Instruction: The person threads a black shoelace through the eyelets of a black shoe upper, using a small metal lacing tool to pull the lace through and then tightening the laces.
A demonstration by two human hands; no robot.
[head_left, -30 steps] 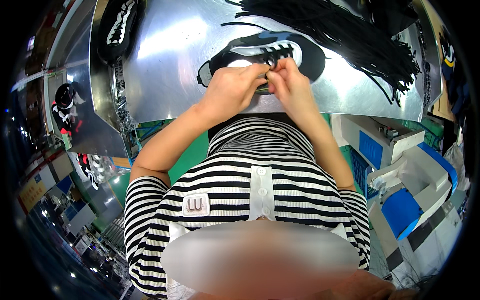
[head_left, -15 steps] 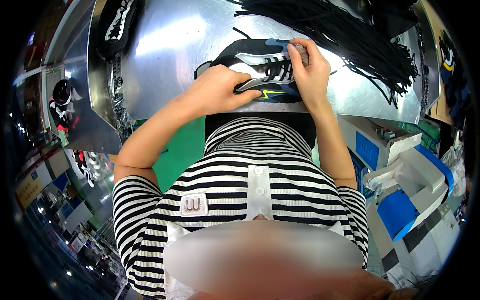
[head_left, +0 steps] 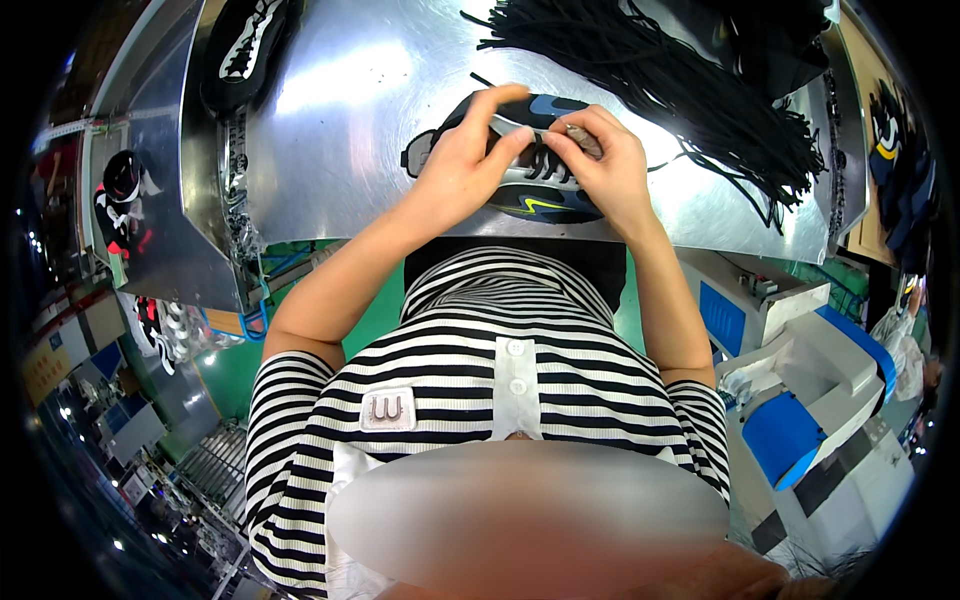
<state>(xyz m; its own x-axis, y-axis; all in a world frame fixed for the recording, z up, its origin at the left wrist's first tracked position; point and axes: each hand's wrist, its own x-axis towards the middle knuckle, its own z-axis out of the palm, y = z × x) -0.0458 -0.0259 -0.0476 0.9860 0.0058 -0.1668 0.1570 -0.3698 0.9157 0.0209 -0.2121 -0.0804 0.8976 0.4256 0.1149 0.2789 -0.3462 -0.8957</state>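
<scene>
A dark sneaker (head_left: 545, 205) with a yellow-green mark, blue-grey patches and black laces lies on the metal table, toe to the right. My left hand (head_left: 467, 165) is closed over its far side near the opening, index finger arched across the upper and thumb by the top of the laces. At the lacing, my right hand (head_left: 612, 172) has thumb and index finger close together. A small grey-brown handle-like thing (head_left: 583, 140) shows in that hand; its other end is hidden. Whether a lace is between the fingertips cannot be made out.
A thick bundle of black laces (head_left: 660, 95) spreads over the far right of the metal table (head_left: 350, 130). Another black shoe (head_left: 240, 60) sits at the far left. More shoes (head_left: 122, 205) hang left of the table. A grey-and-blue machine (head_left: 790, 340) stands at right.
My left hand has moved from the near side of the sneaker's opening to its far side. My right hand has come down and inward to the laces. The sneaker has shifted slightly right.
</scene>
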